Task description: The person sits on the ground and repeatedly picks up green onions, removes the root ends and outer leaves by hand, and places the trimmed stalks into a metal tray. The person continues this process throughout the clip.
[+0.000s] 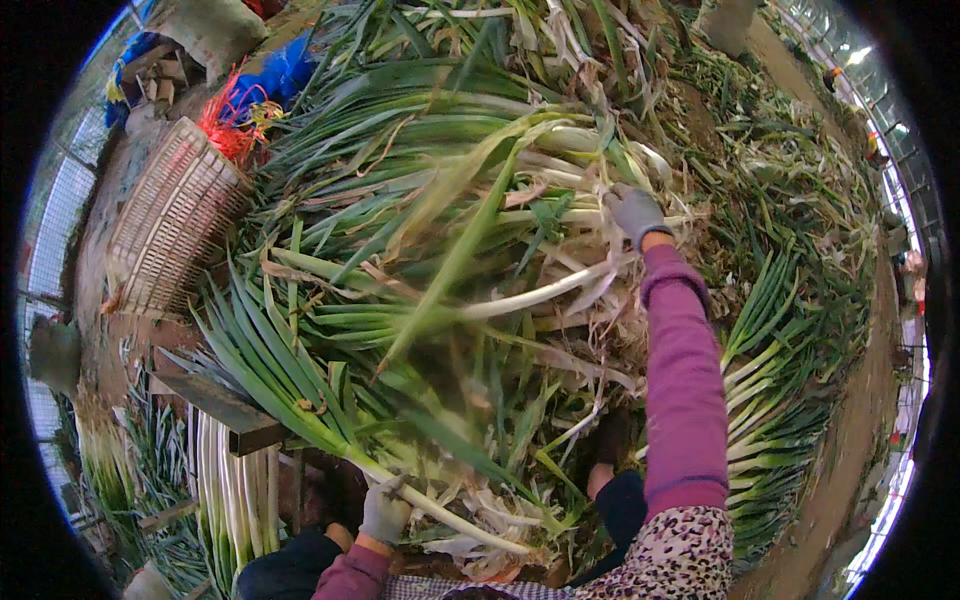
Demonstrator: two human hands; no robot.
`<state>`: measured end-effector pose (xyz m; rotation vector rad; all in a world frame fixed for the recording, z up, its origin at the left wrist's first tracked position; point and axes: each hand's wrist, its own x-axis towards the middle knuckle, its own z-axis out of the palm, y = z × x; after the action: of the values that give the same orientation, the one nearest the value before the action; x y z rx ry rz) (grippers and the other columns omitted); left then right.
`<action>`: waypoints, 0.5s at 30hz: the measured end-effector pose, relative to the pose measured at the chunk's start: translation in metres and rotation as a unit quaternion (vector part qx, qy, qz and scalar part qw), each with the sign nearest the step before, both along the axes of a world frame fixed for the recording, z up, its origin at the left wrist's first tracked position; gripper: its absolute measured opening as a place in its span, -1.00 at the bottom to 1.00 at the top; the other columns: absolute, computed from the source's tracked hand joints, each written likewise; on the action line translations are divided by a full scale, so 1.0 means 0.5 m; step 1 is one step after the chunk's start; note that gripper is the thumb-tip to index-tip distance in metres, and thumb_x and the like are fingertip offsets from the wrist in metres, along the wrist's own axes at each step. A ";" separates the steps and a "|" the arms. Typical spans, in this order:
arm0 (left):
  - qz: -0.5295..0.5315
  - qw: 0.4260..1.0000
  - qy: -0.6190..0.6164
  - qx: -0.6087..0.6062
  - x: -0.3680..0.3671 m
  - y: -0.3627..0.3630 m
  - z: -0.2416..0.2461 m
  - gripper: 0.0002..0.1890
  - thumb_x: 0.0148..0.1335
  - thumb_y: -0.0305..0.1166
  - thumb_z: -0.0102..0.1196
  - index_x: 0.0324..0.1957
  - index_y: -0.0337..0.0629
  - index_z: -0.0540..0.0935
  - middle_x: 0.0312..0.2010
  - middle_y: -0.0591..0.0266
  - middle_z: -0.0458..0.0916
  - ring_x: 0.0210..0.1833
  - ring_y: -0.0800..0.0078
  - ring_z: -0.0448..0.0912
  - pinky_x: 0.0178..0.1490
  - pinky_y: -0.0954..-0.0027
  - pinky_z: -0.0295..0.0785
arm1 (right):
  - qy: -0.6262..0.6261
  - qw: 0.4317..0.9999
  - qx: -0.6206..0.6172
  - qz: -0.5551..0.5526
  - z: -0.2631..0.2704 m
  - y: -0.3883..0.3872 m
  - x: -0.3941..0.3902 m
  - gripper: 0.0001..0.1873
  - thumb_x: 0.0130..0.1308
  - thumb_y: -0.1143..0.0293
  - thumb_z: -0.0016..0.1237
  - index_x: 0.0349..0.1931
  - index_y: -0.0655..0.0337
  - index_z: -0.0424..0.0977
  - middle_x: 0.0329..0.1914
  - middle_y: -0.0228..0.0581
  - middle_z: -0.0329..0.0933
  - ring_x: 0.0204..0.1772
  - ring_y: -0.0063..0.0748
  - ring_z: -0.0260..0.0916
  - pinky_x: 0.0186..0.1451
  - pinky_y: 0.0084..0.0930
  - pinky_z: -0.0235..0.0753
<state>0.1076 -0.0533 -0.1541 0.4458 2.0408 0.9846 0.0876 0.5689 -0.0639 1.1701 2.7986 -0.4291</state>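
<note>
Down at the lower middle, my left hand (386, 511), in a grey glove, grips the white shank of a long green onion (465, 525). Its dark green leaves fan out to the upper left, and its root end points to the lower right. My right hand (636, 214), also gloved, is stretched forward over the white ends of a large heap of long green onions (420, 135). The fingers are curled around withered leaves (600, 281), partly hidden by the glove. A blurred yellow-green leaf (457, 277) arcs across the heap to the left of that hand.
A woven plastic basket (180, 225) stands on the left, with red twine (229, 131) beside it. Nearer, a metal bar (225, 412) juts out above cleaned onion stalks (232, 480). On the right lie more onions (750, 427) in a row and scattered leaf waste (795, 165).
</note>
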 end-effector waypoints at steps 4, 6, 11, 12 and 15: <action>0.093 0.990 -0.059 0.085 0.003 -0.010 -0.011 -0.79 0.20 -0.59 -0.05 -0.12 -0.36 0.54 -0.24 0.29 0.55 -0.20 0.51 0.49 -0.10 0.42 0.43 | -0.051 0.990 0.091 -0.091 -0.068 0.011 -0.059 -0.43 0.31 -0.07 -0.28 0.18 0.09 0.31 0.08 0.14 0.42 0.14 0.07 0.37 0.19 -0.20 0.33; 0.045 0.996 0.043 0.057 0.001 -0.008 -0.001 -0.77 0.13 -0.59 -0.04 -0.17 -0.34 0.58 -0.35 0.24 0.59 -0.23 0.39 0.55 -0.12 0.37 0.44 | -0.156 0.983 0.065 -0.075 -0.060 0.033 -0.088 -0.34 0.26 -0.18 -0.25 0.21 0.09 0.27 0.12 0.13 0.40 0.16 0.11 0.35 0.22 -0.19 0.31; 0.004 0.997 0.082 0.010 -0.007 0.014 0.034 -0.67 -0.08 -0.60 0.01 -0.19 -0.36 0.63 -0.40 -0.06 0.64 -0.30 0.18 0.61 -0.15 0.38 0.46 | -0.179 0.981 -0.031 0.067 0.036 0.001 -0.071 -0.26 0.16 -0.28 -0.16 0.09 0.19 0.40 0.13 0.15 0.38 0.15 0.07 0.37 0.22 -0.21 0.33; -0.006 0.994 0.104 0.038 -0.007 0.017 0.035 -0.67 -0.08 -0.60 0.01 -0.18 -0.37 0.62 -0.40 -0.05 0.64 -0.30 0.19 0.62 -0.14 0.38 0.46 | -0.151 0.984 -0.037 0.084 0.041 -0.041 -0.046 -0.28 0.16 -0.28 -0.15 0.04 0.21 0.43 0.11 0.14 0.40 0.13 0.07 0.38 0.21 -0.21 0.33; -0.007 0.997 0.072 -0.014 -0.007 0.021 0.019 -0.68 -0.07 -0.59 0.04 -0.18 -0.37 0.62 -0.39 -0.04 0.65 -0.30 0.21 0.62 -0.15 0.38 0.46 | -0.018 0.982 -0.130 0.136 0.029 -0.109 0.025 -0.30 0.16 -0.28 -0.12 -0.05 0.24 0.47 -0.02 0.08 0.48 0.02 0.08 0.44 0.11 -0.17 0.38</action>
<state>0.1039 -0.0428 -0.1447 0.5284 2.1747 0.9386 0.1001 0.5145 -0.0494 0.7239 2.7096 -0.7113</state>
